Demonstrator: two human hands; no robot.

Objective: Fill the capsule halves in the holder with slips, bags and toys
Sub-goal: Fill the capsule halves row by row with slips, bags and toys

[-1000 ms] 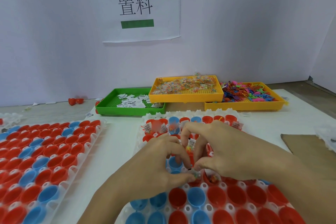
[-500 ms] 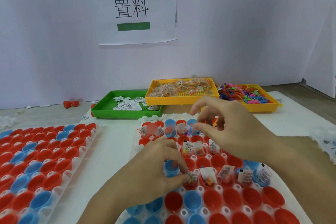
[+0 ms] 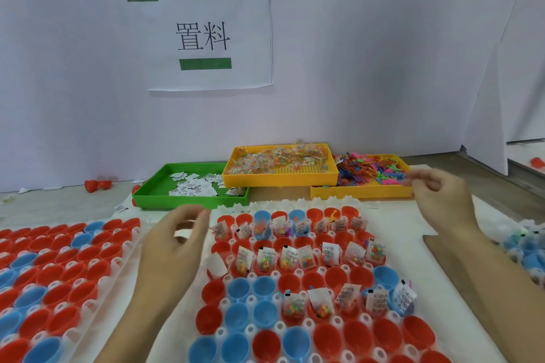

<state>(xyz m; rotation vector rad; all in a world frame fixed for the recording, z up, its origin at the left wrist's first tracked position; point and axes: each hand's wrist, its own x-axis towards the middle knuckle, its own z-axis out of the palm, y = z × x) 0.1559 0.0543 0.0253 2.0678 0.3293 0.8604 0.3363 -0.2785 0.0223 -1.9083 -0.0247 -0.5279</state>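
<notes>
— both hands empty now? half a second ago the left hand [image 3: 174, 247] was pinching a bag into a cup.
— yes, loose-fingered, lifted off the holder [image 3: 298, 203]. right hand [image 3: 442, 200] has swung toward the toy tray [image 3: 362, 191]; looks like toys come next.

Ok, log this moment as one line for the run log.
left hand: lifted beside holder, fingers loosely curled, blurred | right hand: near toy tray, empty | holder: far rows hold bags, near capsule halves empty
</notes>
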